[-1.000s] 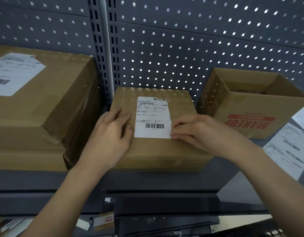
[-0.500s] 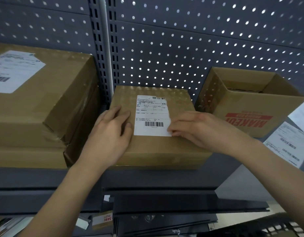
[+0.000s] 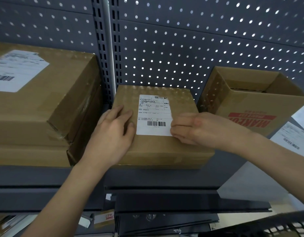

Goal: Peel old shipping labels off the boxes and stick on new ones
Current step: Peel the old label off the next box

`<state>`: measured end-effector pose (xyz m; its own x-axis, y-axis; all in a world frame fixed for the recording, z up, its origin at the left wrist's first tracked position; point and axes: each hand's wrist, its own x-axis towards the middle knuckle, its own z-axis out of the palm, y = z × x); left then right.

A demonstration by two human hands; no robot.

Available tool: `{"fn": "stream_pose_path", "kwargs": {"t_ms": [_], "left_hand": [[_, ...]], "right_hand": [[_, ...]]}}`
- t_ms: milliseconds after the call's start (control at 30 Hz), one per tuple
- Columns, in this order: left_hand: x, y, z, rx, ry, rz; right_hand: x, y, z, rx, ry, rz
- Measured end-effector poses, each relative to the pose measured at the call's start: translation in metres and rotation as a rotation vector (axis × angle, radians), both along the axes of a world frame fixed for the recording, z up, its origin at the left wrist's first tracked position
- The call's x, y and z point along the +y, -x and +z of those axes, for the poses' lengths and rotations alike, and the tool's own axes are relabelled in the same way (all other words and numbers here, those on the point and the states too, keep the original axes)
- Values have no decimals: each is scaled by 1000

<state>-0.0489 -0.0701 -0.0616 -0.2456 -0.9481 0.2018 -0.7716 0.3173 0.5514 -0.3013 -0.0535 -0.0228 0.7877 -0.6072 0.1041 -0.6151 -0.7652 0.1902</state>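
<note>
A flat brown cardboard box (image 3: pixel 165 146) lies on the dark shelf, with a white shipping label (image 3: pixel 153 115) printed with barcodes stuck on its top. My left hand (image 3: pixel 112 132) rests flat on the box top just left of the label, fingers straight. From the right, my right hand (image 3: pixel 199 129) reaches in with curled fingers. Its thumb and fingertips meet at the label's lower right edge and pinch at it. The label still looks flat on the box.
A big taped box (image 3: pixel 45 100) bearing its own label (image 3: pixel 16 69) stands at the left. An open box with red print (image 3: pixel 250 103) stands at the right, with loose label sheets (image 3: pixel 291 137) beside it. A perforated panel backs the shelf. A black wire basket (image 3: pixel 276 224) shows at the lower right.
My right hand's fingertips have crept a little along the label's right edge near its lower corner. My left hand has stayed flat on the box.
</note>
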Motion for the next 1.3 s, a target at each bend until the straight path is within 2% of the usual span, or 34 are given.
{"fn": "stream_pose_path", "kwargs": {"t_ms": [167, 400, 533, 667, 967, 1300], "left_hand": [[0, 0, 0, -10, -6, -1], [-1, -1, 0, -10, 3, -7], [-1, -1, -1, -10, 3, -2], [0, -2, -1, -20, 0, -7], [-1, 1, 1, -53, 3, 6], [-5, 3, 3, -104, -34, 34]], "right_hand": [[1, -5, 2, -95, -64, -58], [5, 3, 4, -290, -338, -291], [3, 9, 5, -349, -403, -283], [1, 6, 0, -443, -379, -233], [-12, -9, -4, -221, -145, -150], [-36, -22, -7, -225, -173, -147]]}}
